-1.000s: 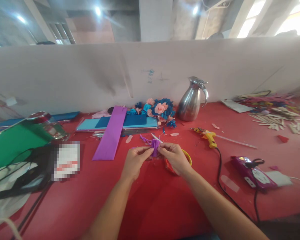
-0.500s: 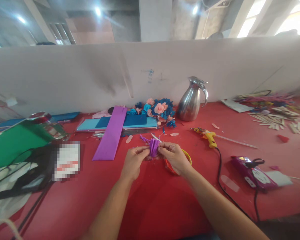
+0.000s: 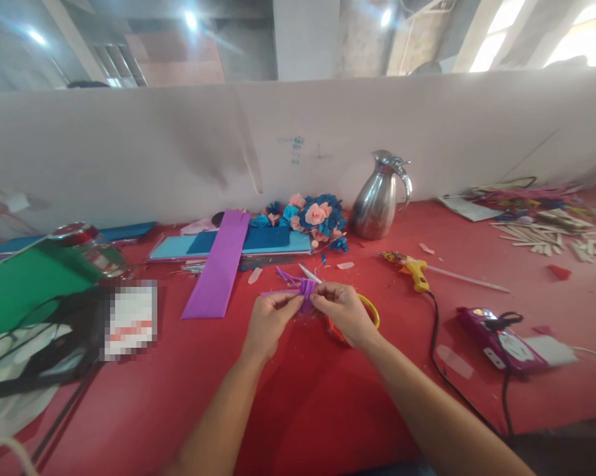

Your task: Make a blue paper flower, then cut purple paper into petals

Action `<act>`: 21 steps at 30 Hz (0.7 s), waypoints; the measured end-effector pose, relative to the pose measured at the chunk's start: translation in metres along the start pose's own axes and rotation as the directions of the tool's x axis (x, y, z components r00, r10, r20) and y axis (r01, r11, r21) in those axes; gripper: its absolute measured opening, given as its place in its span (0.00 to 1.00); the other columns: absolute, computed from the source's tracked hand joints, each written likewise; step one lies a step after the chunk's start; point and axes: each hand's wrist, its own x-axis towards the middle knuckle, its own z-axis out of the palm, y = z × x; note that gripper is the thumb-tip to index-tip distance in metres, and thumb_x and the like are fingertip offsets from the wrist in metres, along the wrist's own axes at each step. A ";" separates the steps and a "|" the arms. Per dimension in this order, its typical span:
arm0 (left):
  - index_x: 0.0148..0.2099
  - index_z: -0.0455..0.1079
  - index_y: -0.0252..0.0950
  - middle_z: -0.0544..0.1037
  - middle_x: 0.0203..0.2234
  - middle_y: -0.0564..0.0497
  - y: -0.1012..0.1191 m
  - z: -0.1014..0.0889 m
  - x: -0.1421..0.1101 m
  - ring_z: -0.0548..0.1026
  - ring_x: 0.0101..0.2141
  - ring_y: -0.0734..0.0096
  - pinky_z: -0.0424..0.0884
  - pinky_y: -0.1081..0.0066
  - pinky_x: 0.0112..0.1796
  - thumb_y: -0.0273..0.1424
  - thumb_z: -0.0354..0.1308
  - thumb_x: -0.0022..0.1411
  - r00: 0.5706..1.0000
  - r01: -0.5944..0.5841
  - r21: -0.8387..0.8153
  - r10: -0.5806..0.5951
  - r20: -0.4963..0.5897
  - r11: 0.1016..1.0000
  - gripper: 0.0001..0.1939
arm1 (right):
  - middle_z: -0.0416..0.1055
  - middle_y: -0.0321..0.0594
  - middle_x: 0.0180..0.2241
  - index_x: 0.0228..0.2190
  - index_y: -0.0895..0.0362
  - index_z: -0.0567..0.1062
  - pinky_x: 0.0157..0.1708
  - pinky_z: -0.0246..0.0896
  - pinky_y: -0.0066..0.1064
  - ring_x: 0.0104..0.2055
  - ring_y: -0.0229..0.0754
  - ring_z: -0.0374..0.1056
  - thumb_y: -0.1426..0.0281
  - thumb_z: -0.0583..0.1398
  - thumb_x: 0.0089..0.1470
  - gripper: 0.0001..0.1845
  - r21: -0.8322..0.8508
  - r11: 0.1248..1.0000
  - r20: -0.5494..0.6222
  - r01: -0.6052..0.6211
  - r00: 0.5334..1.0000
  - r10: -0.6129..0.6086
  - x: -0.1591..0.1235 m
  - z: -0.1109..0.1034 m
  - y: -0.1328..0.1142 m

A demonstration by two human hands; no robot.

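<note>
Between my hands is a small gathered piece of purple crepe paper (image 3: 307, 288), folded in narrow pleats. My left hand (image 3: 272, 322) pinches its left side between thumb and fingers. On the other side my right hand (image 3: 344, 313) grips it the same way, so the fingertips of both hands nearly meet. A thin purple strip trails left above my left hand. Scissors (image 3: 370, 308) with red and yellow handles lie partly under my right hand, the blade tip showing beyond the paper. A long folded purple crepe sheet (image 3: 217, 268) lies to the left.
Blue paper sheets (image 3: 169, 247) and pink and blue paper flowers (image 3: 317, 215) lie at the back beside a steel jug (image 3: 377, 201). Rightward are a yellow glue gun (image 3: 417, 273) with its cord, a purple power strip (image 3: 501, 340) and wooden sticks (image 3: 528, 238). A jar (image 3: 96, 251) stands left.
My fingers have shifted slightly on the purple paper, and its pleats look more bunched and covered than half a second ago. The view has moved a little.
</note>
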 end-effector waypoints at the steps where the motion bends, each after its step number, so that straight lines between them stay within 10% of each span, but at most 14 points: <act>1: 0.35 0.80 0.33 0.81 0.27 0.46 0.000 0.000 0.000 0.76 0.30 0.64 0.73 0.65 0.37 0.36 0.63 0.51 1.000 0.004 -0.001 -0.004 -0.002 1.000 0.12 | 0.71 0.33 0.18 0.20 0.56 0.73 0.25 0.63 0.28 0.21 0.36 0.66 0.66 0.63 0.44 0.08 -0.003 1.000 0.002 0.003 1.000 -0.003 0.000 0.000 0.000; 21: 0.33 0.80 0.34 0.81 0.25 0.50 -0.002 -0.001 0.001 0.76 0.28 0.65 0.72 0.68 0.34 0.32 0.58 0.52 1.000 0.028 -0.075 -0.027 0.013 0.997 0.10 | 0.67 0.31 0.18 0.21 0.54 0.70 0.26 0.62 0.28 0.22 0.36 0.64 0.65 0.59 0.49 0.09 -0.126 0.987 0.068 0.100 0.993 -0.092 0.001 0.001 0.000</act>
